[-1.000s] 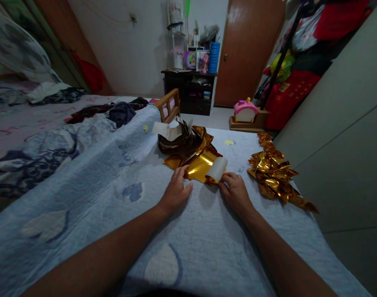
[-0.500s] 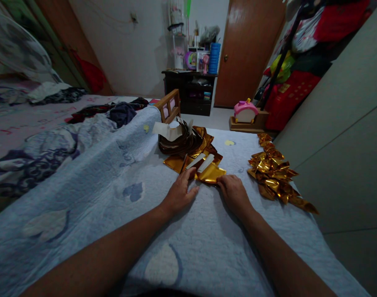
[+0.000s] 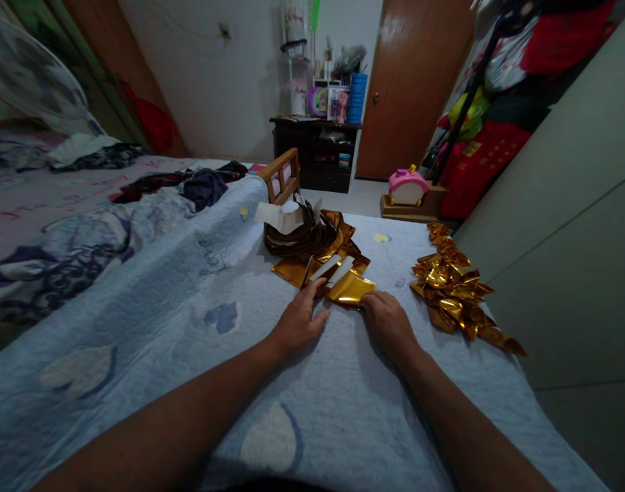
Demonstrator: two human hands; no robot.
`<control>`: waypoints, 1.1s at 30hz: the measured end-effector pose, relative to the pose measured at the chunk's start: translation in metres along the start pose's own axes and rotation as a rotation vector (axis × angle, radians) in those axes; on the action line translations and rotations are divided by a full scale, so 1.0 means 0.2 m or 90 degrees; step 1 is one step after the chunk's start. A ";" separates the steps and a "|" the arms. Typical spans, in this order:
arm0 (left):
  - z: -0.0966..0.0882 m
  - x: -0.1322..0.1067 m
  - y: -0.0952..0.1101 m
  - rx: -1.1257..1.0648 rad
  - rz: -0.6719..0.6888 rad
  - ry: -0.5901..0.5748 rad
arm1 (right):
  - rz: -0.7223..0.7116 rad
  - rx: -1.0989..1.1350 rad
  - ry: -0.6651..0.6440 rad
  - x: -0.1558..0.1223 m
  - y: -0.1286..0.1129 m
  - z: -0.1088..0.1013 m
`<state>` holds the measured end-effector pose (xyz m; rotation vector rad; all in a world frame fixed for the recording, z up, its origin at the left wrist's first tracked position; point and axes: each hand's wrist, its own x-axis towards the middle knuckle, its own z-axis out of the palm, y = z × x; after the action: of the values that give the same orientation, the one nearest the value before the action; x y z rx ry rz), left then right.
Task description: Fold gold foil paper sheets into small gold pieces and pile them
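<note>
On the bed's blue quilt (image 3: pixel 189 321), the left hand (image 3: pixel 298 321) and right hand (image 3: pixel 389 321) lie flat and open, pressing the folded gold foil sheet (image 3: pixel 350 288) between them. It looks light, slick and easily creased, best pinched at its edges. Beyond sits a foil stack (image 3: pixel 302 239).

No text is showing clearly enough to read anywhere in this view. A yellow patch (image 3: pixel 470 145) on the red bag (image 3: pixel 491 160) by the clothes rack is possibly carrying printed characters, but it is coming through too small and dim to make out. The colourful boxes (image 3: pixel 337 102) standing on the dark cabinet (image 3: pixel 312 147) at the far wall are blurring into plain patches of colour, with no brand or number legible on them.
</note>
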<state>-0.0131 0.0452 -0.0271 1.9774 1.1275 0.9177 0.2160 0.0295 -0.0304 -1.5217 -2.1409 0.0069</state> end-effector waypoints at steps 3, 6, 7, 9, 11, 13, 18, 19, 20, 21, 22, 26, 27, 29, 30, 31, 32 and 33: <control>0.00 0.00 0.00 -0.001 0.004 0.004 | -0.002 0.042 0.017 0.00 0.00 0.00; 0.00 0.00 0.01 -0.019 0.008 0.008 | -0.001 0.085 0.018 0.00 -0.01 0.00; 0.00 0.00 0.01 -0.030 0.006 0.010 | 0.001 0.100 0.018 0.00 -0.01 -0.01; 0.00 -0.01 0.02 -0.046 -0.006 0.026 | 0.004 0.131 0.015 0.00 -0.01 -0.02; 0.00 -0.01 0.03 -0.043 -0.029 0.050 | 0.009 0.167 0.008 0.00 -0.02 -0.03; -0.01 -0.02 0.05 -0.018 -0.048 0.060 | 0.021 0.201 0.000 0.00 -0.02 -0.04; -0.02 0.00 0.07 0.042 -0.002 0.015 | 0.057 0.279 -0.003 -0.01 -0.04 -0.07; -0.02 0.00 0.06 0.053 0.013 0.004 | 0.059 0.288 -0.001 -0.01 -0.05 -0.08; -0.02 0.01 0.06 0.062 0.026 -0.005 | 0.058 0.294 0.002 -0.01 -0.05 -0.09; -0.01 0.01 0.05 0.072 0.036 -0.011 | 0.057 0.301 0.005 -0.01 -0.06 -0.10; 0.00 0.02 0.04 0.082 0.044 -0.013 | 0.054 0.311 0.007 -0.01 -0.06 -0.10; 0.03 0.04 -0.01 0.135 0.045 0.009 | 0.054 0.363 -0.003 -0.01 -0.08 -0.11; 0.04 0.04 -0.02 0.148 0.040 0.009 | 0.058 0.374 -0.009 -0.01 -0.08 -0.11; 0.05 0.05 -0.03 0.165 0.034 0.013 | 0.062 0.388 -0.019 -0.02 -0.08 -0.10; 0.05 0.06 -0.03 0.169 0.035 0.014 | 0.062 0.392 -0.021 -0.02 -0.08 -0.10; 0.06 0.06 -0.03 0.170 0.036 0.016 | 0.060 0.395 -0.020 -0.02 -0.08 -0.10; 0.06 0.06 -0.04 0.170 0.036 0.018 | 0.057 0.395 -0.015 -0.02 -0.08 -0.10; 0.06 0.06 -0.04 0.169 0.035 0.019 | 0.054 0.394 -0.008 -0.02 -0.08 -0.10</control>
<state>-0.0023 0.0571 -0.0365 2.2239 1.2718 0.8638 0.2106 0.0140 -0.0100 -1.2319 -1.8335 0.6472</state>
